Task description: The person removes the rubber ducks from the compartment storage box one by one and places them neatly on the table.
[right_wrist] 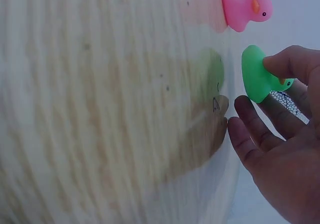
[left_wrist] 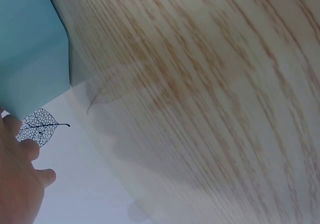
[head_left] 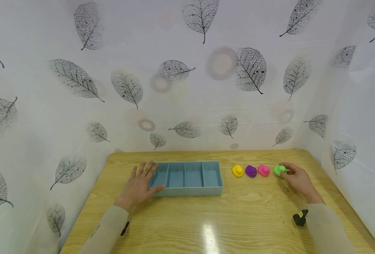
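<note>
My right hand (head_left: 299,179) pinches a green rubber duck (right_wrist: 256,73) between thumb and fingers. In the right wrist view a gap shows between the duck and its reflection on the tabletop. To its left in the head view sit a pink duck (head_left: 263,170), a purple duck (head_left: 251,171) and a yellow duck (head_left: 237,171), side by side. My left hand (head_left: 138,186) lies over the left end of a blue-grey divided box (head_left: 190,191), fingers spread and straight. Part of the leftmost compartment is hidden under that hand; the other compartments hold nothing.
The wooden table (head_left: 187,218) runs back to a white curtain (head_left: 187,106) printed with leaves, which also hangs along both sides. A small black object with a yellow-green patch (head_left: 300,218) shows beside the right sleeve.
</note>
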Tool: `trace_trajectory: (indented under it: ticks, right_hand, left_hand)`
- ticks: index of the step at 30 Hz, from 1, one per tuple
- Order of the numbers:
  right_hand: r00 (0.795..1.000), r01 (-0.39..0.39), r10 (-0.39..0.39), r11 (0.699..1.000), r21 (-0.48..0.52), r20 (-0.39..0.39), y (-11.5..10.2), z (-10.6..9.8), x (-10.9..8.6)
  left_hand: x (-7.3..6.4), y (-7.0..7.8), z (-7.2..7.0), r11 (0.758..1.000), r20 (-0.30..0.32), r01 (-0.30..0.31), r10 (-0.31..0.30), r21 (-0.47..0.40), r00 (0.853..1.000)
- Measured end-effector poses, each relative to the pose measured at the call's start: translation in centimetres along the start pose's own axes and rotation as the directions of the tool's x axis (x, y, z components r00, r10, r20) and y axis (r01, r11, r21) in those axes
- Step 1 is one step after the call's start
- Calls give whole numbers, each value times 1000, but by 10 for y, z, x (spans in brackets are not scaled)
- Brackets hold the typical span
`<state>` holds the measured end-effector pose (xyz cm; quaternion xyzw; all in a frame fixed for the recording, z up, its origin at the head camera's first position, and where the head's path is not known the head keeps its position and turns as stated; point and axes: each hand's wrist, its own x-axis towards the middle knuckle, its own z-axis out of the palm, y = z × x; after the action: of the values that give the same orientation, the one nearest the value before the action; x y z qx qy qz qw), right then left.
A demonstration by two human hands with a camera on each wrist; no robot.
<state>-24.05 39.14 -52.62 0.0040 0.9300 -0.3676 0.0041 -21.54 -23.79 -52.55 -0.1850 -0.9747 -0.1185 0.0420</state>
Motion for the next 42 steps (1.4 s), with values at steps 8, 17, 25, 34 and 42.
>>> trace_trajectory:
  ticks: [8,17,25,34,42]
  right_hand:
    - [999,42,-42,999,-10,23,0,2,3]
    - [998,44,-43,998,-37,38,-1,4,4]
    - [998,62,-62,996,-62,13,1,7,3]
    - [999,48,-47,998,-48,26,4,7,5]
    - [999,42,-42,996,-75,10,-9,-2,2]
  left_hand:
    - [0,1,-1,1000,21,7,-7,-4,1000]
    - [1,3,0,1000,13,5,-5,-8,1000]
    - [3,3,0,1000,5,-2,2,-11,1000]
    - [4,3,-1,1000,6,-5,5,9,1000]
    - [3,1,-10,1000,4,-16,16,14,1000]
